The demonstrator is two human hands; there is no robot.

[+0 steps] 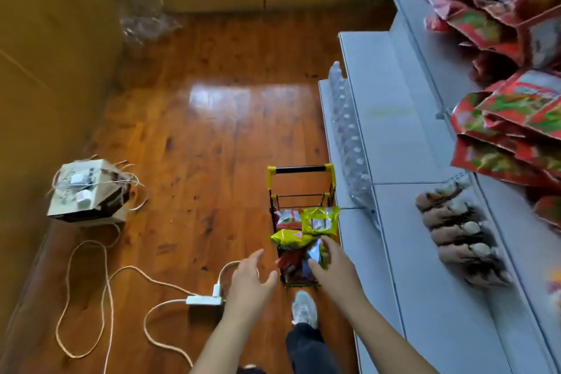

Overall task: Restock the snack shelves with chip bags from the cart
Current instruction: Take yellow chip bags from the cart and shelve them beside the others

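So both hands (252,279) (332,267) hover spread-fingered, holding nothing, over the cart (302,222); I'd pinch the top yellow chip bag (290,238) gently.

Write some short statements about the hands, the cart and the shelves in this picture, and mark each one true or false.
1. The cart stands on the wooden floor beside the grey shelves. True.
2. The cart is empty. False: it holds several chip bags, among them a yellow-green bag.
3. The left hand grips a bag. False: it is open and holds nothing.
4. The right hand reaches over the bags in the cart. True.
5. A white power strip lies on the floor. True.
6. The red bags hang from the cart handle. False: they lie on the shelves.
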